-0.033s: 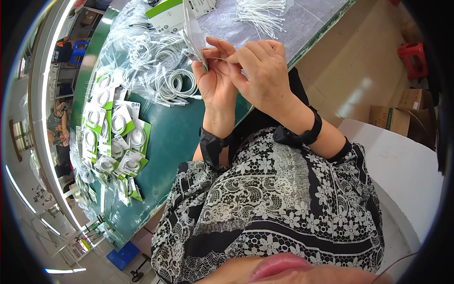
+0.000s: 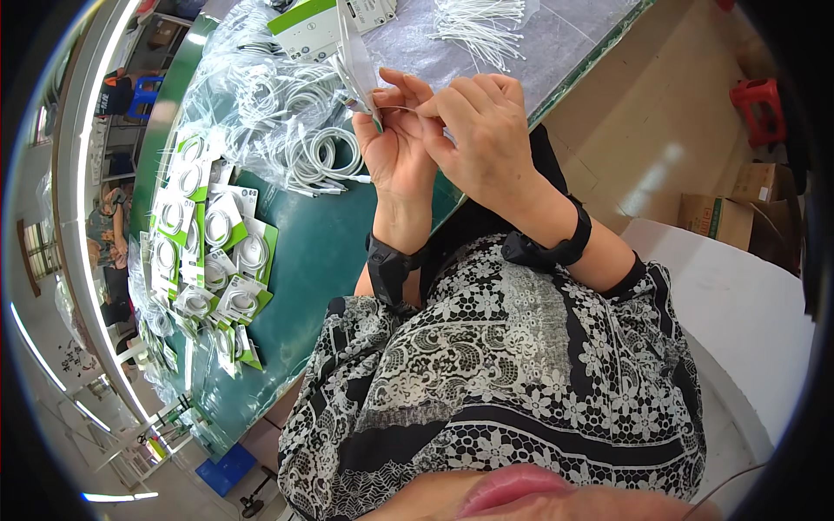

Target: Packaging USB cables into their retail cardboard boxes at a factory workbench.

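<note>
My left hand (image 2: 401,154) grips a white-and-green packaging card (image 2: 354,61) by its lower end, the card standing almost edge-on, so most of its face is hidden. Close beside it, my right hand (image 2: 483,126) pinches a thin tie (image 2: 399,108) between thumb and forefinger. That tie runs across to the card at the left fingers; its exact fixing there is too small to tell. Just left of the card lie coiled white cables (image 2: 326,158), some in clear plastic bags. A bunch of white cable ties (image 2: 482,26) lies beyond my hands.
Carded cables (image 2: 213,230) are piled on the green table (image 2: 300,252) at left. More green-and-white cards (image 2: 308,35) lie at the far side. To the right are a red stool (image 2: 758,113), cardboard boxes (image 2: 721,219) and a white surface (image 2: 695,278). A person (image 2: 111,230) is at far left.
</note>
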Tool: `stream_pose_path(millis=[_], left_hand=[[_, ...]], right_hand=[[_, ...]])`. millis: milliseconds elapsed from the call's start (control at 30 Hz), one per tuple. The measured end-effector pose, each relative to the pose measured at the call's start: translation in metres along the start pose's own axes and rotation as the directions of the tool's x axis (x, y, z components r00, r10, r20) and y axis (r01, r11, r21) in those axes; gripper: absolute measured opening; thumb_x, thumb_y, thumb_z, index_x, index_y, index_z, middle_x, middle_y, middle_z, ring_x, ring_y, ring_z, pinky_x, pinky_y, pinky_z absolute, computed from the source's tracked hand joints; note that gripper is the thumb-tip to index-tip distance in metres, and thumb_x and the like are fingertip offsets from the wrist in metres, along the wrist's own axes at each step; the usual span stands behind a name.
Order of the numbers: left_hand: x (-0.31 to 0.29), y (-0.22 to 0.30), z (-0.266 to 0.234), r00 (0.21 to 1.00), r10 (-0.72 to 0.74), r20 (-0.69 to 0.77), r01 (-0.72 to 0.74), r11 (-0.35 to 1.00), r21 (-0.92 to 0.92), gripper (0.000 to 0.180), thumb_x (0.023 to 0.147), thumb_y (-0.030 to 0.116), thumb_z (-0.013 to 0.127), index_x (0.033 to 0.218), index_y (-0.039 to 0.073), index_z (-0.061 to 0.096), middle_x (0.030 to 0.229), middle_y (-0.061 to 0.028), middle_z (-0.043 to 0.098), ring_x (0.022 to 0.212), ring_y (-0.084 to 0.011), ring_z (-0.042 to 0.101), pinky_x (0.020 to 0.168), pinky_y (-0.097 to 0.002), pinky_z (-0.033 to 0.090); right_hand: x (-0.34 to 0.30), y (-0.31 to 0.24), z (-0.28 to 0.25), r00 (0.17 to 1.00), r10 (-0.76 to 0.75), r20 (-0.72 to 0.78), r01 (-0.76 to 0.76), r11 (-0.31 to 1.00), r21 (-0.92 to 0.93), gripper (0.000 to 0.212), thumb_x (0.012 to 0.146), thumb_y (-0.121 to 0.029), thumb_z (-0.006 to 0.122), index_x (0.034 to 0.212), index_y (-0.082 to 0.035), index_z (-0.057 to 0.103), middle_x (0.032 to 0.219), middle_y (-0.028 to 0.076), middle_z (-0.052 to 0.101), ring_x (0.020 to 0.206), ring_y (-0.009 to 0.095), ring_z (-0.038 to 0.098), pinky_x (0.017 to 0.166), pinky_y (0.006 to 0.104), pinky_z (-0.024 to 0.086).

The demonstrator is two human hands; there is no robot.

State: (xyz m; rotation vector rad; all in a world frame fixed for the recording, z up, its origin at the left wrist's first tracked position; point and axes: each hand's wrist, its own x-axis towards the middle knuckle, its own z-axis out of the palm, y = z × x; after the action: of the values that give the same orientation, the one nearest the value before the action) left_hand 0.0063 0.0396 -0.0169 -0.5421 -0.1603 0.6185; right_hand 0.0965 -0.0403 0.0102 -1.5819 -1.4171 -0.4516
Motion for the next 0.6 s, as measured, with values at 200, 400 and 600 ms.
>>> stream_pose_path(millis=[200,400,600], left_hand=[[0.002,0.004,-0.004,0.999,0.029,-0.017,-0.028,0.998,0.049,0.014,0.078,0.011,0.064,0.084,-0.001,0.062,0.092,-0.0103,0.066,0.118,-0.0256,0.053,0.102,-0.0406,0.039],[0.004,0.004,-0.002,1.0,-0.026,0.017,0.023,0.987,0.162,0.015,0.085,0.012,0.06,0.089,-0.002,0.064,0.095,-0.011,0.066,0.115,-0.024,0.055,0.102,-0.0388,0.042],[0.0,0.001,-0.007,0.998,0.047,-0.033,-0.026,0.892,0.452,0.031,0.095,0.016,0.054,0.123,0.001,0.052,0.118,-0.0129,0.061,0.11,-0.023,0.058,0.1,-0.0375,0.044]], right_hand=[[0.0,0.0,-0.001,1.0,0.026,-0.001,-0.026,0.999,0.028,0.013,0.072,-0.007,0.068,0.076,-0.013,0.057,0.071,0.0,0.053,0.072,0.02,0.055,0.079,0.0343,0.038],[0.002,0.005,0.002,0.999,-0.019,-0.032,0.019,1.0,0.008,0.009,0.078,-0.014,0.068,0.078,-0.014,0.058,0.072,-0.002,0.055,0.073,0.018,0.054,0.081,0.0353,0.035],[-0.002,0.026,0.01,0.998,0.066,0.017,-0.068,0.987,0.147,0.005,0.078,-0.013,0.068,0.083,-0.012,0.066,0.077,0.0,0.061,0.077,0.02,0.057,0.081,0.0357,0.035]])
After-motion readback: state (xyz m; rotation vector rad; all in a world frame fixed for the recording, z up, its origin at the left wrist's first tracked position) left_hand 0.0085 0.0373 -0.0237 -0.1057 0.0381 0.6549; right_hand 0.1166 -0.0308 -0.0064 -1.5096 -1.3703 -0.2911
